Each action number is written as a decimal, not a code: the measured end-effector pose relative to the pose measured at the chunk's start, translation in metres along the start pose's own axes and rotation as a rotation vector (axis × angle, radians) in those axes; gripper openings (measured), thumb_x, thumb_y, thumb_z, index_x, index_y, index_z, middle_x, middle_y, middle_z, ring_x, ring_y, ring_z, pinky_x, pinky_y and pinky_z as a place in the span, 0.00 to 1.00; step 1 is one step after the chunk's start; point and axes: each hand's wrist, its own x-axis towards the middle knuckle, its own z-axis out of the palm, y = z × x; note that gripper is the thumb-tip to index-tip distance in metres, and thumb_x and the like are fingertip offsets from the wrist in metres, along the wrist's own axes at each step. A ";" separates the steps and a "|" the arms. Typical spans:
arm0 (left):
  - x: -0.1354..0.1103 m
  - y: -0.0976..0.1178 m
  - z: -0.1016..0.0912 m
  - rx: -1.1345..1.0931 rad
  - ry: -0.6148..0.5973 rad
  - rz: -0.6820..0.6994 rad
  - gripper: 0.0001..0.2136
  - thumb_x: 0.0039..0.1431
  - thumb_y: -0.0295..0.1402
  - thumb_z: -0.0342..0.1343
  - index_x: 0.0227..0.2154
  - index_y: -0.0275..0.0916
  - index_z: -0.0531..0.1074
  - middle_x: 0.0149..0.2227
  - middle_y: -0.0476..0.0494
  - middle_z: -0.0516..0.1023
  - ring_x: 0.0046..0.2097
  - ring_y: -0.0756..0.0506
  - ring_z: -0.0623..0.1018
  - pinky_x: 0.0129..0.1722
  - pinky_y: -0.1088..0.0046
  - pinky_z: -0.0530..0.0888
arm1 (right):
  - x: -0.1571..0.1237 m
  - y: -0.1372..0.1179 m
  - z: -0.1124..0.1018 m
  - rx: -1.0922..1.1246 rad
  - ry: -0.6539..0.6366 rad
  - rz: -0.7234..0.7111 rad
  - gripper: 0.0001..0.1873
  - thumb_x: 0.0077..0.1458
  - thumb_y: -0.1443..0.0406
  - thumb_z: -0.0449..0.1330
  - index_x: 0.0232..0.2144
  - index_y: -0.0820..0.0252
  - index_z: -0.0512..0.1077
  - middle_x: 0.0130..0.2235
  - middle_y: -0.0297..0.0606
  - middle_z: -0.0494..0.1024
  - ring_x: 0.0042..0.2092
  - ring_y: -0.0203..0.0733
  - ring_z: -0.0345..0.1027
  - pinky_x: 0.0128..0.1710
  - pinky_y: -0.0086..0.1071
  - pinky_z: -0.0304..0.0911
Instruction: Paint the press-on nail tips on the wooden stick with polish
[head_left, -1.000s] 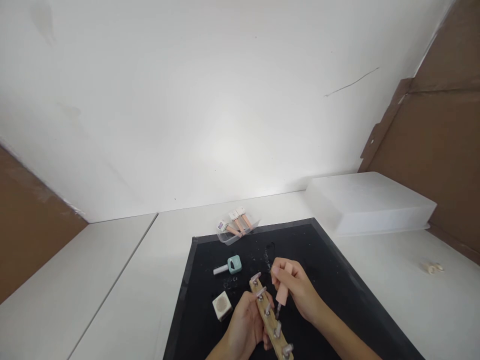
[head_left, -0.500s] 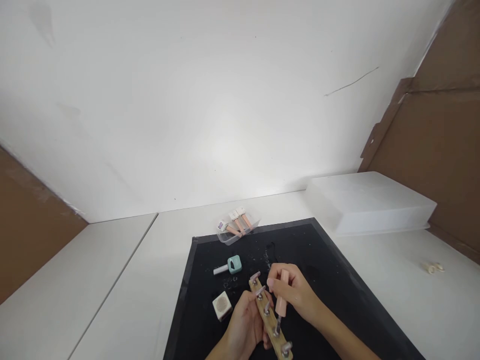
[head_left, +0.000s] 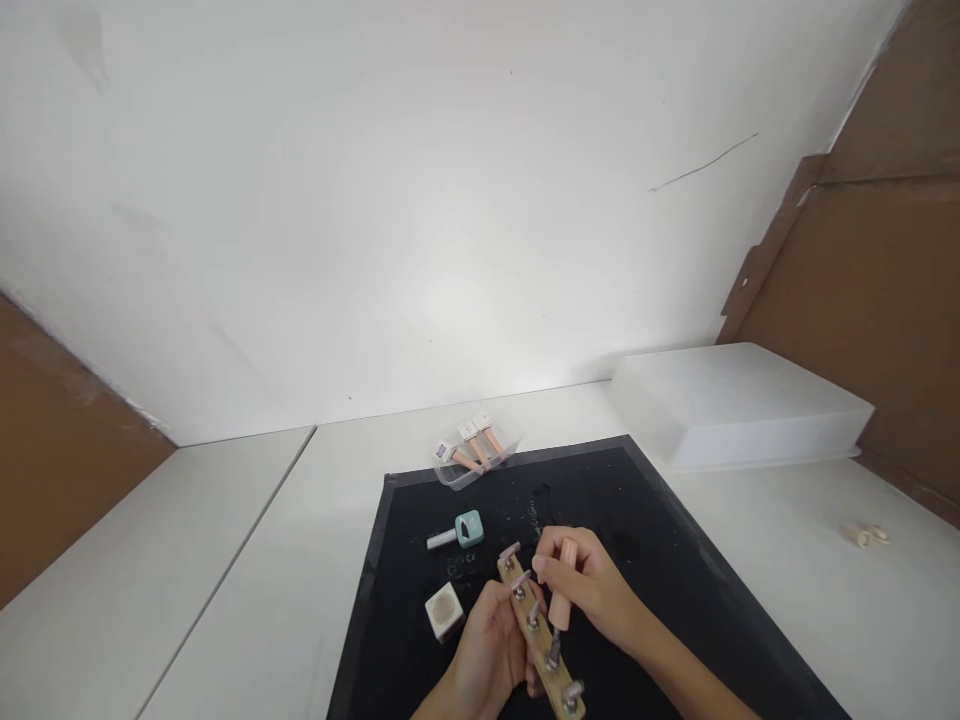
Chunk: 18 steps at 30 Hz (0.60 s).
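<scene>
My left hand is wrapped round a wooden nail tip stand that slants down toward me. Several small false nails sit on metal mounts along it. Between the thumb and fingers of my right hand is a nail polish brush with a peach handle. Its bristle end points down and appears to touch the false nail second from the near end. Left of my left hand stands a small white square bottle, its brownish round top facing up.
A teal bottle with a pale handle lies on the black mat. Behind it, a clear tray holds several white bottles with peach handles. A translucent white bin stands back right; small cream pieces lie at the right.
My right hand and the brush have shifted very slightly to the left along the same false nail. My left hand and the stand have hardly moved.
</scene>
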 end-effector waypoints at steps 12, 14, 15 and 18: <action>0.000 0.000 -0.002 -0.008 -0.030 0.012 0.16 0.56 0.41 0.34 0.25 0.38 0.63 0.16 0.52 0.64 0.14 0.54 0.63 0.13 0.79 0.59 | -0.001 -0.002 0.002 -0.061 0.066 0.011 0.20 0.50 0.57 0.57 0.13 0.58 0.59 0.08 0.25 0.62 0.14 0.31 0.54 0.19 0.26 0.54; 0.000 -0.001 -0.002 -0.010 -0.031 0.022 0.16 0.55 0.42 0.36 0.25 0.38 0.63 0.17 0.52 0.65 0.14 0.54 0.63 0.13 0.79 0.58 | -0.001 -0.002 0.002 -0.078 0.088 0.007 0.20 0.50 0.56 0.57 0.13 0.58 0.58 0.08 0.25 0.62 0.14 0.31 0.53 0.19 0.26 0.54; -0.001 -0.001 -0.002 -0.014 -0.033 0.028 0.15 0.54 0.42 0.37 0.25 0.38 0.63 0.17 0.52 0.65 0.14 0.54 0.62 0.13 0.79 0.58 | -0.001 -0.002 0.002 -0.082 0.099 0.009 0.20 0.50 0.56 0.57 0.13 0.57 0.58 0.08 0.25 0.61 0.14 0.32 0.53 0.19 0.26 0.53; -0.002 0.000 -0.001 -0.022 -0.037 0.028 0.15 0.53 0.42 0.38 0.25 0.38 0.64 0.18 0.52 0.65 0.14 0.54 0.63 0.14 0.79 0.58 | -0.001 0.000 0.001 -0.078 0.125 0.013 0.20 0.51 0.57 0.56 0.13 0.57 0.57 0.08 0.25 0.60 0.14 0.32 0.51 0.19 0.27 0.51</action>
